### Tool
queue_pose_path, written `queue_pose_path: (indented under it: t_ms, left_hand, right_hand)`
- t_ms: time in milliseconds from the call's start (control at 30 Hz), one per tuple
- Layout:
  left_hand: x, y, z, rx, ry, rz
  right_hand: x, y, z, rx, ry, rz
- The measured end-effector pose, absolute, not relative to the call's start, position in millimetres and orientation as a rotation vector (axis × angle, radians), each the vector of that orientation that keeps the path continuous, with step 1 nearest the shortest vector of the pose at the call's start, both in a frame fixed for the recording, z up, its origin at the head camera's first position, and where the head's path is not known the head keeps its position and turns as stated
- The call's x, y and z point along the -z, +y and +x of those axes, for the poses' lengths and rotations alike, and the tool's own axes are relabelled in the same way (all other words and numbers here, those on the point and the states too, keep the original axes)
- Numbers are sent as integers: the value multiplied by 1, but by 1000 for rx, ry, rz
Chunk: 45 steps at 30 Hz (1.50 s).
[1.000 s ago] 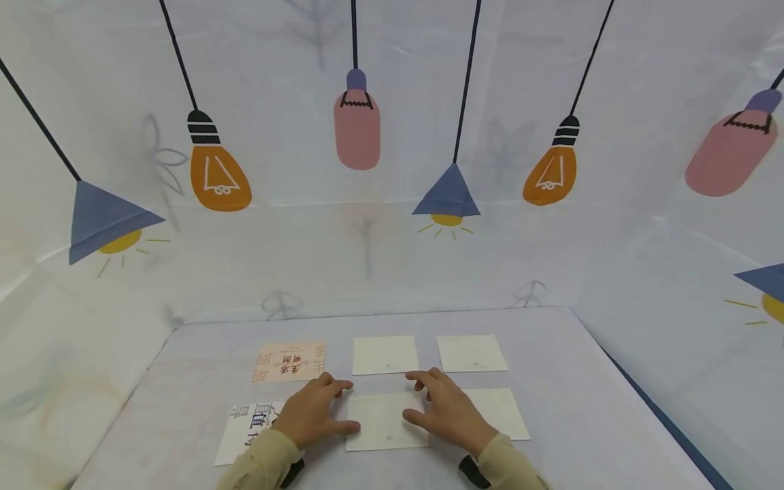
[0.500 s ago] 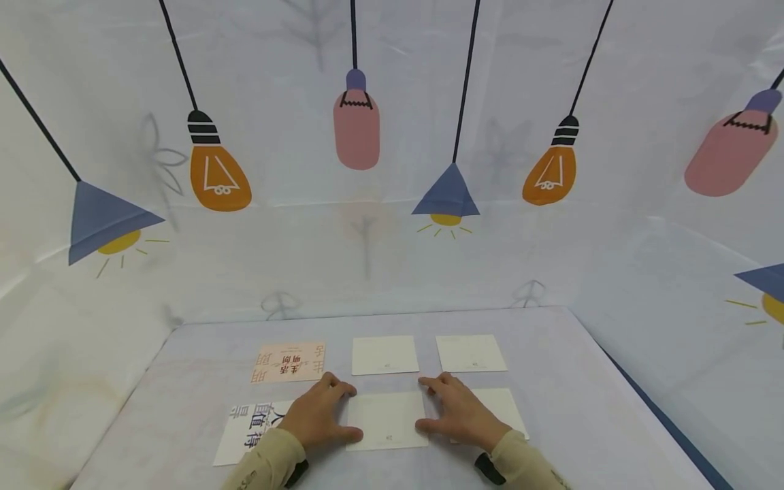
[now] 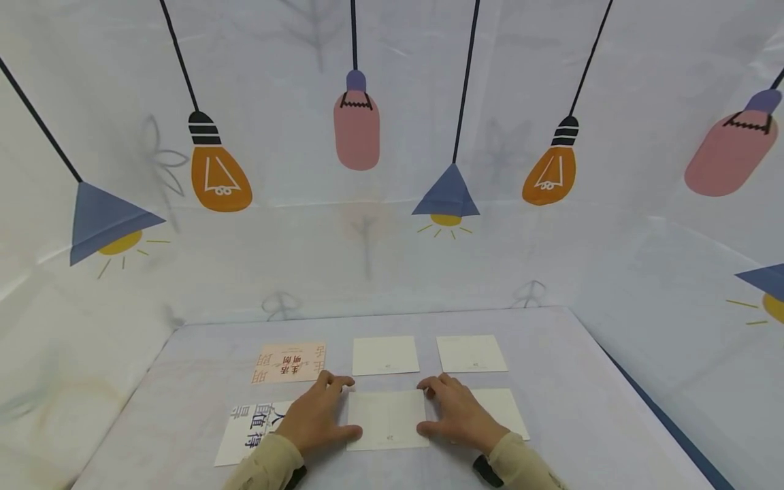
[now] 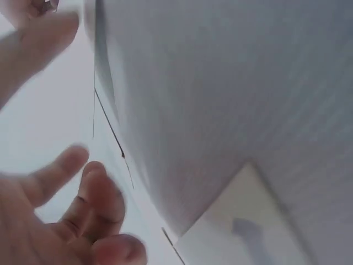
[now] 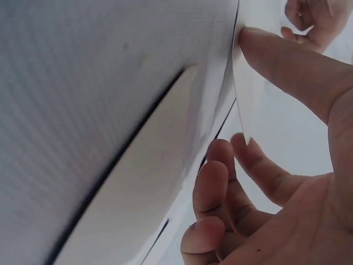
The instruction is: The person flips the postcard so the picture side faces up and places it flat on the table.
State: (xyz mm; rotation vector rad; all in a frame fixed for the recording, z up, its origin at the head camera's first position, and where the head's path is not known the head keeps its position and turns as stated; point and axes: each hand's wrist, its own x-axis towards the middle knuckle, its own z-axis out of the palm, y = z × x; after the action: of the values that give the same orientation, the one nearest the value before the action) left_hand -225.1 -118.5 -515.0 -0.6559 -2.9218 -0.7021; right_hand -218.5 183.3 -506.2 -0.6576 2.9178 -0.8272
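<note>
A cream postcard [image 3: 387,415] with a tiny printed mark lies at the front middle of the table, between the two hands. My left hand [image 3: 316,416] holds its left edge, thumb at the lower part and index finger near the upper corner. On the opposite side my right hand [image 3: 461,416] grips the right edge the same way. In the right wrist view the right thumb [image 5: 276,58] and index fingertip meet the postcard's edge [image 5: 245,105]. The other fingers are curled loosely. Behind the right hand another cream postcard [image 3: 503,412] is partly covered.
Two cream postcards [image 3: 384,355] [image 3: 471,353] lie in the back row, beside an orange-pink printed postcard [image 3: 289,362]. A white postcard with dark characters [image 3: 245,432] sits front left, partly under the left arm. White sheeting [image 3: 392,272] with lamp drawings encloses the table [image 3: 588,408].
The right hand has shifted slightly right, off the postcard's face to its right edge. The left hand has moved a little toward the left edge. The other postcards stay put.
</note>
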Motion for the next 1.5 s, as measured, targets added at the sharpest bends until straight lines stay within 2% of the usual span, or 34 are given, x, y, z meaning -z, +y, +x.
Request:
queue_pose_path:
  t_ms: [233, 500, 733, 1000, 1267, 1500]
  left_hand:
    - [513, -121, -221, 916, -2872, -540]
    - [510, -119, -218, 1278, -2940, -550]
    - [511, -121, -218, 1321, -2962, -546]
    - [512, -120, -217, 1296, -2935, -549]
    - [508, -120, -213, 1309, -2928, -539]
    - [508, -119, -212, 1437, -2903, -481]
  right_hand:
    - [505, 182, -212, 767, 3039, -674]
    - [505, 185, -203, 917, 3025, -708]
    - [501, 191, -203, 1077, 2897, -769]
    - [494, 194, -204, 1246, 2740, -640]
    - [494, 190, -203, 1353, 2543, -373]
    - [489, 187, -201, 1387, 2520, -323]
